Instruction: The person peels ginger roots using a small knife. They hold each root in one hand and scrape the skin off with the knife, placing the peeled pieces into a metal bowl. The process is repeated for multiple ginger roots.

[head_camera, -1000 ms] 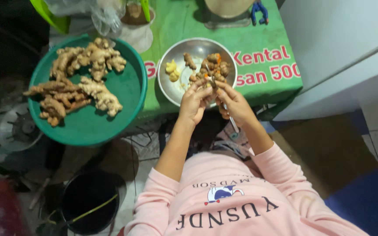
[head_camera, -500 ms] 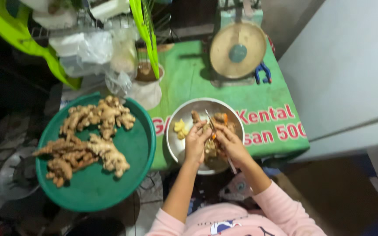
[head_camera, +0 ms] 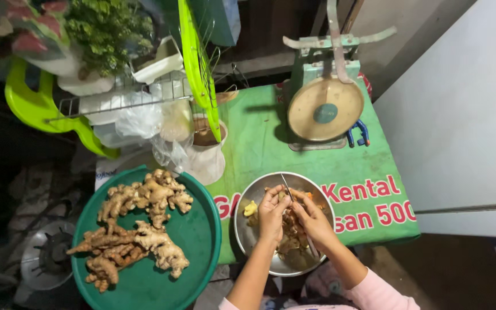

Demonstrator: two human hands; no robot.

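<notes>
- On the far left, a round dark-green plastic tray (head_camera: pixel 202 229) holds a heap of knobbly tan ginger roots (head_camera: pixel 136 229), unpeeled and well apart from both hands
- Behind the tray, a white wire rack (head_camera: pixel 127 97) carries clear plastic bags (head_camera: pixel 139 123) and a lime-green plastic piece (head_camera: pixel 199 69)
- A green printed tablecloth (head_camera: pixel 259 143) covers the table
- On it, a round shiny steel bowl (head_camera: pixel 248 235) sits at the near edge, just beside the tray
- The left hand (head_camera: pixel 272 213) is closed around a small pale piece of root (head_camera: pixel 282 198), held over the bowl
- The right hand (head_camera: pixel 314 221) grips a thin-bladed metal knife (head_camera: pixel 286 185), blade tip up, pressed close to the same piece; the two hands touch
- Orange-brown peeled bits and scraps (head_camera: pixel 291 241) lie in the bowl under the hands
- The step in hand looks like peeling; the next stroke calls for a shallow cut with fingers kept off the edge
- At the far right back, a pale-green metal scale with a round tan pan (head_camera: pixel 325 109) stands unused
</notes>
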